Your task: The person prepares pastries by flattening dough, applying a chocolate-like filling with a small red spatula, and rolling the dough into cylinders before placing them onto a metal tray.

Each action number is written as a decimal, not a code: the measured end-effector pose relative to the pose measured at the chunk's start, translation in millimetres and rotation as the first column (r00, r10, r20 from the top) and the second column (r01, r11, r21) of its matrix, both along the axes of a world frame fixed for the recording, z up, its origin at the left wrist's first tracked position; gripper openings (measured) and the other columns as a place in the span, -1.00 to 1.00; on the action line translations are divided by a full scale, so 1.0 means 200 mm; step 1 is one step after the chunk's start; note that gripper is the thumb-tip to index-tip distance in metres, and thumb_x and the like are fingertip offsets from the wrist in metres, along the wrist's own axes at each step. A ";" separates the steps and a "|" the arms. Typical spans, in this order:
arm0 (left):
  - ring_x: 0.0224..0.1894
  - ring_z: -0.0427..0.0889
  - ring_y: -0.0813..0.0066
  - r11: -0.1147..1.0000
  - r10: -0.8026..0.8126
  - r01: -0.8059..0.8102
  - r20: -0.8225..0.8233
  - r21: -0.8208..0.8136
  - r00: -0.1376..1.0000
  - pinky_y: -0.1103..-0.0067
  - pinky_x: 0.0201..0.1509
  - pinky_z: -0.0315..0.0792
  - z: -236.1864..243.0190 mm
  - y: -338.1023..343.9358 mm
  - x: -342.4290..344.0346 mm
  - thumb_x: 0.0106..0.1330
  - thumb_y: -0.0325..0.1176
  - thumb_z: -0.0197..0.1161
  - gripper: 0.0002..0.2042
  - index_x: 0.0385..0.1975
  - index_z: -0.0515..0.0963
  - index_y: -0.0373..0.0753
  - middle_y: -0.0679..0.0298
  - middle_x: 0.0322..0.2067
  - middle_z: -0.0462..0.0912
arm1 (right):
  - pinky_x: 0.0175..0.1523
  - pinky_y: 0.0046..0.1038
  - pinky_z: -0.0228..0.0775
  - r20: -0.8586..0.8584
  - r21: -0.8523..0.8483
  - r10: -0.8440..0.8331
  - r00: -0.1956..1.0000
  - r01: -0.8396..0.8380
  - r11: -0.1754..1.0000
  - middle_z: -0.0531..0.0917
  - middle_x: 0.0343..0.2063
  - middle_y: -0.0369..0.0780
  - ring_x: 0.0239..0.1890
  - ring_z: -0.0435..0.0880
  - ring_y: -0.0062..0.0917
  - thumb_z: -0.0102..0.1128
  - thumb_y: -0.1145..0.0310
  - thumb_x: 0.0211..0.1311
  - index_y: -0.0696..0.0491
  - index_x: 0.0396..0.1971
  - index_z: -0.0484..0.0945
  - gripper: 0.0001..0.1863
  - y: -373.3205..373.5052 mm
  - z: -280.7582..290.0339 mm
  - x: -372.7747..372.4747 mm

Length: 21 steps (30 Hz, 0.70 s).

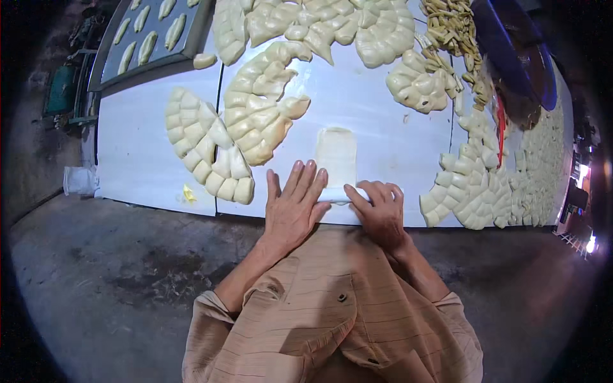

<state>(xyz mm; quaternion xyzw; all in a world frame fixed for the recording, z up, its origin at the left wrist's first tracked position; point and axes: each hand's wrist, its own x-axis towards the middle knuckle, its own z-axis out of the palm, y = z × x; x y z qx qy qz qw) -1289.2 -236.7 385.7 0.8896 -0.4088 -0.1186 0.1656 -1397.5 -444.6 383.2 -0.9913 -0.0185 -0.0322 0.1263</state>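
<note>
A flat, pale strip of rolled dough [336, 156] lies on the white table at the near edge, directly in front of me. Across its near end rests a thin, light-coloured rolling pin [340, 195]. My left hand [290, 207] lies flat with fingers stretched forward, its thumb side against the pin's left end. Over the pin's right end curl the fingers of my right hand [381, 214]. To the left of my hands sits a scored, fan-shaped sheet of dough pieces [204, 143], beside a glossier curved one [255, 112].
A metal tray [96, 82] with several shaped dough pieces stands at the far left. More joined dough pieces [472, 191] cover the right side. Yellowish strips [447, 22] are piled at the far right, next to a blue basin [546, 76]. A red object [501, 131] lies nearby.
</note>
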 end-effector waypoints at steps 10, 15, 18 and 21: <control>0.57 0.00 0.02 0.987 0.154 -0.158 0.144 0.018 0.978 -0.40 0.39 -0.48 -0.05 -0.18 0.32 0.48 0.04 0.03 -0.43 0.43 0.34 -0.04 0.04 0.51 0.14 | 0.37 -0.01 0.07 -0.034 -0.079 -0.120 0.992 0.117 0.990 0.32 0.42 -0.12 0.39 0.30 -0.21 0.17 -0.01 0.36 -0.24 0.36 0.44 -0.42 -0.19 0.02 0.40; 0.55 0.04 -0.02 0.960 0.280 -0.258 0.304 -0.110 0.911 -0.40 0.39 -0.44 -0.04 -0.38 0.67 0.49 -0.03 0.05 -0.47 0.42 0.35 0.01 -0.03 0.49 0.16 | 0.43 0.02 -0.02 0.090 -0.107 -0.225 0.970 0.234 0.966 0.27 0.44 -0.09 0.42 0.24 -0.15 0.14 0.03 0.39 -0.14 0.34 0.46 -0.45 -0.29 -0.03 0.73; 0.56 0.00 -0.03 0.954 0.296 -0.245 0.419 -0.173 0.858 -0.40 0.40 -0.41 -0.09 -0.45 0.85 0.46 -0.04 0.12 -0.45 0.43 0.34 0.02 -0.04 0.47 0.19 | 0.30 -0.11 0.21 0.201 0.051 -0.097 0.975 0.088 0.995 0.49 0.21 -0.07 0.26 0.42 -0.16 0.24 0.05 0.32 -0.10 0.23 0.55 -0.48 -0.36 0.05 0.86; 0.55 0.06 -0.02 0.967 0.242 -0.172 0.469 -0.188 0.849 -0.37 0.42 -0.36 -0.12 -0.48 0.88 0.47 -0.09 0.12 -0.46 0.43 0.33 -0.02 0.02 0.46 0.23 | 0.12 -0.19 0.38 0.110 0.142 0.137 0.984 -0.152 0.978 0.60 0.00 -0.12 0.05 0.57 -0.20 0.31 0.13 0.26 -0.07 0.19 0.58 -0.50 -0.40 0.07 0.76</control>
